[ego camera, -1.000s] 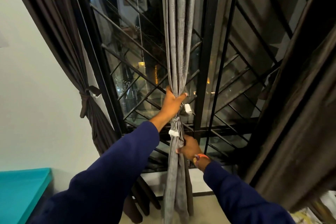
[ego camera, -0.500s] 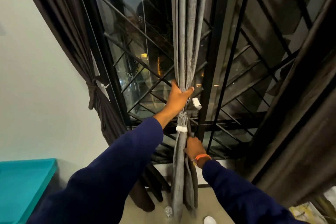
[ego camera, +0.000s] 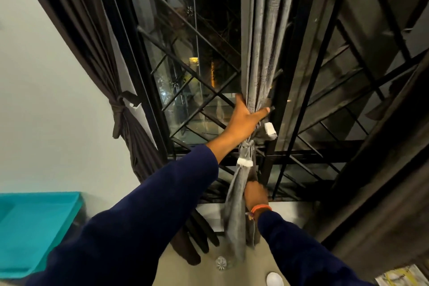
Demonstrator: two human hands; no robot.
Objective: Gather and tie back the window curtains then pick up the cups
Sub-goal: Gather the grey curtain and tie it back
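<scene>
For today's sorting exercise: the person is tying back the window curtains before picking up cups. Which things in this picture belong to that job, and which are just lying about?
Belongs to the job:
- grey curtain, gripped by the left hand and right hand
- knotted tie
- dark curtain, already tied
- two cup-like things on the floor, probably

Lying about:
- turquoise surface
- window grille

I see a grey curtain (ego camera: 262,58) in the middle, dark brown curtains (ego camera: 97,58) on the left, a black window grille (ego camera: 185,69) with a diamond pattern, navy sleeves (ego camera: 144,227), an orange wristband (ego camera: 260,208), and a teal desk (ego camera: 30,227).
</scene>
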